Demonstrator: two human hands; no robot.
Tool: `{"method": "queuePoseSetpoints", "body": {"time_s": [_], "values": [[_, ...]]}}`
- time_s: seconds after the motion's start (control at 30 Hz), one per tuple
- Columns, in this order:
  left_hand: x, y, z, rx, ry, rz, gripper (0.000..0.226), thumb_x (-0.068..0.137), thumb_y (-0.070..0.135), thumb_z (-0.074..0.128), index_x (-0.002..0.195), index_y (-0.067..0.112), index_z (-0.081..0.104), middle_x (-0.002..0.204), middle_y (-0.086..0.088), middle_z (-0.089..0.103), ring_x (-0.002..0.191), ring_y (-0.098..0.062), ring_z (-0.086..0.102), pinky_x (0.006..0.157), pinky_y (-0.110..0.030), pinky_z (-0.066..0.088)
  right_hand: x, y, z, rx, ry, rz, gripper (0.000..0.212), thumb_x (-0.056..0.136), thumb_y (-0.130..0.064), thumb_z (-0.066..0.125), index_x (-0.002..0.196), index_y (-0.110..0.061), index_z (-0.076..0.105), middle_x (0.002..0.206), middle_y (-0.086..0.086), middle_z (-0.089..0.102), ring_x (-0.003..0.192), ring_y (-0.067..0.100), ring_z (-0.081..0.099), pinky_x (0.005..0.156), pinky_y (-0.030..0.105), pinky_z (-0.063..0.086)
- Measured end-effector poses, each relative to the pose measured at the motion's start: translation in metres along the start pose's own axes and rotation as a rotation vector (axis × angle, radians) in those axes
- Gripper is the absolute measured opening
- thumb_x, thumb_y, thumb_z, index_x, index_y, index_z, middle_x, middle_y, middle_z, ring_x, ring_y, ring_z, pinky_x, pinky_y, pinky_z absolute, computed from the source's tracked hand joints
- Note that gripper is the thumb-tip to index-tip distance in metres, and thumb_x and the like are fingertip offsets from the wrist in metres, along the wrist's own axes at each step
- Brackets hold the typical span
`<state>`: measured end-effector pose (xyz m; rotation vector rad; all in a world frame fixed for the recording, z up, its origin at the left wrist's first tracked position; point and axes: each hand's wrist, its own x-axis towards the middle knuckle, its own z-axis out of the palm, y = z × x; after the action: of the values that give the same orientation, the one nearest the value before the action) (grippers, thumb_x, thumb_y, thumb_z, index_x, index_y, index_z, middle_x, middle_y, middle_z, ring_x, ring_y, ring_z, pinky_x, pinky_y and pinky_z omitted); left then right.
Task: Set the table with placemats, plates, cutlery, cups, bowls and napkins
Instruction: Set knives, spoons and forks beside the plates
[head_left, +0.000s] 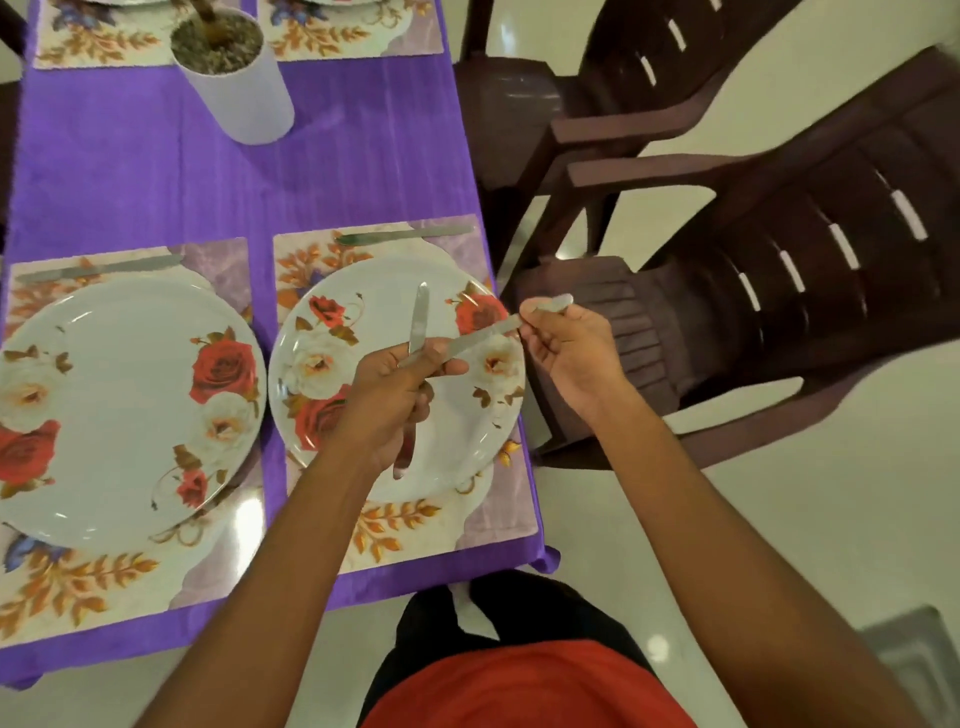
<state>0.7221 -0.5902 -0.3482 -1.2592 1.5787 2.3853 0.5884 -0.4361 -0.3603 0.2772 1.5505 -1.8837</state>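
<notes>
The left hand (395, 384) is curled round a small bundle of cutlery (418, 322), held just above the flowered plate (384, 291) at the near right corner of the counter (156, 182). The right hand (571, 348) pinches the outer end of one piece (483, 335) that spans the two hands. The pieces look thin, stiff, light and smooth, likely to slide against each other, so a firm pinch at one end, with the others kept clamped, seems the safest hold.

Left hand (396, 391), right hand (577, 349): curled fingers (540, 343).
</notes>
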Motion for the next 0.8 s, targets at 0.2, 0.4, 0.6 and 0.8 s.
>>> {"method": "queuePoseSetpoints", "body": {"time_s": [0.2,0.4,0.6,0.8], "values": [[0.008,-0.001,0.074,0.035,0.058,0.009,0.018,0.096,0.026,0.066,0.093,0.009,0.072,0.075,-0.002,0.072,0.048,-0.006,0.032,0.045,-0.019,0.028,-0.014,-0.033,-0.095,-0.121,-0.105,0.042,0.009,0.086,0.005,0.07,0.092,-0.001,0.07,0.074,0.011,0.071,0.06,0.011,0.066,0.056,0.016,0.054],[0.028,-0.008,0.213,0.054,0.086,0.142,0.022,0.095,0.028,0.067,0.076,0.018,0.064,0.066,0.004,0.06,0.041,-0.003,0.033,0.04,-0.017,0.021,0.003,-0.083,-0.201,-0.405,-0.365,0.068,0.021,0.099,-0.015,0.063,0.116,-0.008,0.072,0.084,0.011,0.076,0.056,0.01,0.057,0.05,0.019,0.045],[0.027,-0.031,0.354,-0.19,0.025,0.153,0.014,0.094,0.032,0.063,0.096,0.018,0.062,0.071,0.009,0.057,0.04,-0.001,0.035,0.036,-0.012,0.022,0.007,-0.139,-0.297,-0.361,-0.471,0.209,0.028,0.106,-0.026,0.046,0.121,-0.021,0.07,0.068,-0.005,0.057,0.046,0.002,0.033,0.04,0.016,0.021],[0.024,-0.028,0.473,-0.178,0.265,0.145,0.028,0.096,0.029,0.066,0.116,0.01,0.066,0.075,0.006,0.063,0.044,-0.001,0.035,0.04,-0.014,0.028,0.035,-0.221,-0.343,-1.039,-0.395,-0.381,0.034,0.105,-0.024,0.045,0.133,-0.024,0.063,0.107,0.001,0.066,0.106,0.019,0.061,0.086,0.034,0.045]]}}
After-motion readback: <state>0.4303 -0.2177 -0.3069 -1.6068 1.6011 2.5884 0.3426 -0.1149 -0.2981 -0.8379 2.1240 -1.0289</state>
